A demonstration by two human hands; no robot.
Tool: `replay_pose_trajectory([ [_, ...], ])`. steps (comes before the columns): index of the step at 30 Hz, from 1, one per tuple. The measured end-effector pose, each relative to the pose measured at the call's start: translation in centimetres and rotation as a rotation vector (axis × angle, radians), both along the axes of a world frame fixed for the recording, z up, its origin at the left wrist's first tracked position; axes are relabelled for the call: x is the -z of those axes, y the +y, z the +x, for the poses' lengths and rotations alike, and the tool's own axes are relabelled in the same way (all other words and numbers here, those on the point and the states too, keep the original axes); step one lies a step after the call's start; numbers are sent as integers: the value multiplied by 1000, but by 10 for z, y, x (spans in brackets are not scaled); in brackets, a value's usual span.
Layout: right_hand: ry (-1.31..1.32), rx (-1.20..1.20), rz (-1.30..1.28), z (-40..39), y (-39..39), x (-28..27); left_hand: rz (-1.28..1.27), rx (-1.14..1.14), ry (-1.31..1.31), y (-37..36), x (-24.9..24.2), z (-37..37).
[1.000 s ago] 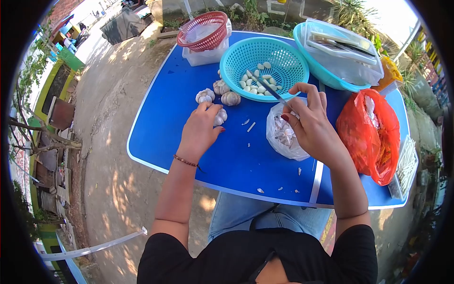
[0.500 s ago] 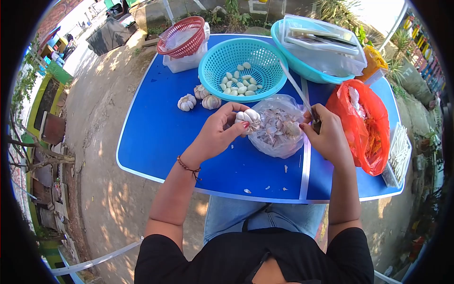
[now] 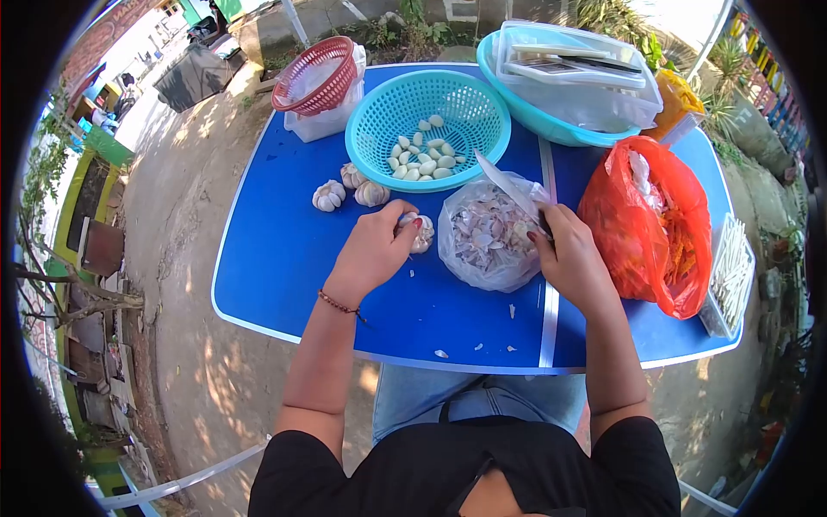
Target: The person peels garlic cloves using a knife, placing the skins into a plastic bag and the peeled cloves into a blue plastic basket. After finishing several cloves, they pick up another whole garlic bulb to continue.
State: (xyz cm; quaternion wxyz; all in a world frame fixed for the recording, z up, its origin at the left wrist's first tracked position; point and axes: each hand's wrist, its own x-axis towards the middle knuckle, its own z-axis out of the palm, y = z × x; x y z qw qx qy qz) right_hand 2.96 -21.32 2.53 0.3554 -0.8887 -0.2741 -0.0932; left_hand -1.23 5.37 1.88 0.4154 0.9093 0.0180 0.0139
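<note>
My left hand (image 3: 376,244) is closed around a garlic bulb (image 3: 421,233), which shows past the fingertips. In my right hand (image 3: 564,254) is a knife (image 3: 510,186), its blade slanting up and left over a clear plastic bag (image 3: 465,261) full of garlic skins. Behind the bag stands a turquoise basket (image 3: 372,108) with several peeled garlic cloves (image 3: 426,164) at its bottom. Left of it, whole garlic bulbs (image 3: 329,196) sit on the blue table.
A red plastic bag (image 3: 607,241) and a box of white sticks (image 3: 730,271) stand at the right. At the back are a red basket (image 3: 340,82) on a white container and a turquoise basin (image 3: 551,129) holding plastic boxes. Skin scraps lie near the front edge.
My left hand has moved left and down with the garlic bulb and turned, hiding more of it. The knife has tipped further left, its flat blade now over the bag.
</note>
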Motion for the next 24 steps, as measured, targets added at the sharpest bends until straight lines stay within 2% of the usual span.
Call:
replay_pose_trajectory([
  [4, 45, 80, -130, -6, 3, -8, 142, 104, -221, 1, 13, 3],
  [6, 90, 134, -254, -11, 2, -19, 323, 2, -217, -7, 5, -2],
  [10, 61, 97, -192, -5, -7, -13, 575, -105, -371, -26, -22, -3],
  [14, 57, 91, -216, -4, -1, -2, 286, 132, -420, -54, -27, 9],
  [18, 49, 199, -296, -5, 2, 5, 169, 324, -327, -76, -14, 24],
  [22, 119, 168, -261, 0, -4, 6, -22, 358, -460, -83, 2, 26],
  [24, 46, 137, -124, 2, -2, 7, -68, 330, -516, -83, 10, 24],
])
